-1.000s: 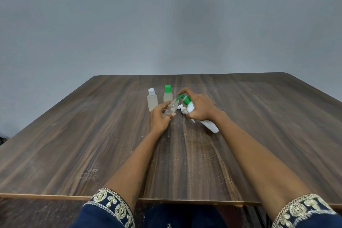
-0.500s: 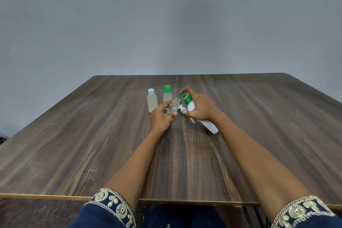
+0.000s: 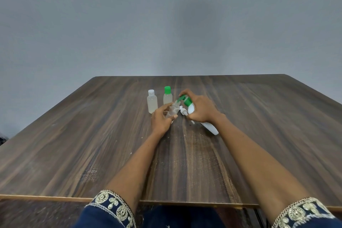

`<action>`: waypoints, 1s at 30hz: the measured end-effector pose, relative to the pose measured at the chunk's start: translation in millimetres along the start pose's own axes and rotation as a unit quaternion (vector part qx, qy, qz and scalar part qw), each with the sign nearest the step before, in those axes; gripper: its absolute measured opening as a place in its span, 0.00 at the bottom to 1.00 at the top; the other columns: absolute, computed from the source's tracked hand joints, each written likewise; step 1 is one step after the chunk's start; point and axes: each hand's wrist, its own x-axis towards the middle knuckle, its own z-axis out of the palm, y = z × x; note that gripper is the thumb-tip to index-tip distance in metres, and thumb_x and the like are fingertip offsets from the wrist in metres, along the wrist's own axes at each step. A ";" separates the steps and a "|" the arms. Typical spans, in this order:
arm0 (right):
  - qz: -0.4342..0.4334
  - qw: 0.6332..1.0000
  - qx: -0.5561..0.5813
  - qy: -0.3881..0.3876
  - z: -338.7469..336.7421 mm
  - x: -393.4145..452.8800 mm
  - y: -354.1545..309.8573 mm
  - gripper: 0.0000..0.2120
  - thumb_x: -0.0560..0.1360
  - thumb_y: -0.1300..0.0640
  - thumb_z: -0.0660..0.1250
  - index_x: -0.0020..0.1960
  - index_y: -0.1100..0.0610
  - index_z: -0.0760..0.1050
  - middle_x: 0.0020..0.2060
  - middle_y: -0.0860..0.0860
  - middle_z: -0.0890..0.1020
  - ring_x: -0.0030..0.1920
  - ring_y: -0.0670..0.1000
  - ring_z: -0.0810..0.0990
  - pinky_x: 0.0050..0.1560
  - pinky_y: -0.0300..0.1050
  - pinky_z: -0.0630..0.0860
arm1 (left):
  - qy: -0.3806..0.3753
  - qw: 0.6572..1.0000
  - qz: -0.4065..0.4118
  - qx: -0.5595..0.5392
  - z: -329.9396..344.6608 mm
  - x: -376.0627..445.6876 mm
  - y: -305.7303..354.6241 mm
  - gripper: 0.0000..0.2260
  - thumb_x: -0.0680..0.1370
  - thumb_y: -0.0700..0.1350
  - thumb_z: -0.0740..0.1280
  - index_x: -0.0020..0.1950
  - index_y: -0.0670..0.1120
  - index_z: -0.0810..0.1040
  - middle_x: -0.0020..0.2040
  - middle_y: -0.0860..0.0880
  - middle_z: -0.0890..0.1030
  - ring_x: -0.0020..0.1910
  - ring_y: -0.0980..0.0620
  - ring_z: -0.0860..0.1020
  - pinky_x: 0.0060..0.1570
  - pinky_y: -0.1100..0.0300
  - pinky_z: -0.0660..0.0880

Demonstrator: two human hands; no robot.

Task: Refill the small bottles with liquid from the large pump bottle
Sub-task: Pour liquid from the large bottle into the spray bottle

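My right hand grips the large white pump bottle, tilted so its green pump head points left; one finger lies over the pump top. The green nozzle meets the mouth of a small clear bottle, uncapped, which my left hand holds tilted toward it. Behind them stand two capped small bottles: one with a white cap, one with a green cap. A small white cap lies on the table between my hands.
Everything sits on a dark wooden table whose near edge runs just above my blue embroidered sleeves. A plain grey wall rises behind the far edge.
Both hands and the bottles stay almost where they were; the pump bottle has shifted only slightly, with its nozzle still at the small bottle's mouth.
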 end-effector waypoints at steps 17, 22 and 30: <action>0.011 1.000 0.001 0.006 2.0 3.0 -1.9 0.28 0.66 0.58 0.71 0.64 0.48 0.66 0.26 0.46 0.69 0.27 0.45 0.69 0.30 0.42 0.65 | 0.047 0.999 0.013 -0.007 8.3 -6.5 -3.2 0.21 0.71 0.40 0.72 0.64 0.46 0.76 0.57 0.47 0.80 0.52 0.51 0.78 0.51 0.59 0.74; 0.011 1.000 0.004 0.009 0.9 1.6 -1.0 0.31 0.67 0.57 0.71 0.66 0.45 0.65 0.26 0.46 0.69 0.27 0.47 0.70 0.28 0.42 0.67 | 0.058 0.998 0.016 -0.012 7.9 -3.3 0.6 0.21 0.72 0.39 0.71 0.64 0.46 0.76 0.58 0.47 0.80 0.51 0.52 0.76 0.51 0.58 0.73; 0.025 1.000 0.001 0.011 0.6 0.7 -1.9 0.28 0.66 0.58 0.72 0.63 0.46 0.66 0.26 0.46 0.69 0.28 0.46 0.69 0.29 0.40 0.63 | 0.042 0.999 0.008 0.012 3.4 -1.1 -0.4 0.20 0.73 0.41 0.70 0.65 0.47 0.75 0.62 0.46 0.78 0.58 0.48 0.76 0.59 0.50 0.74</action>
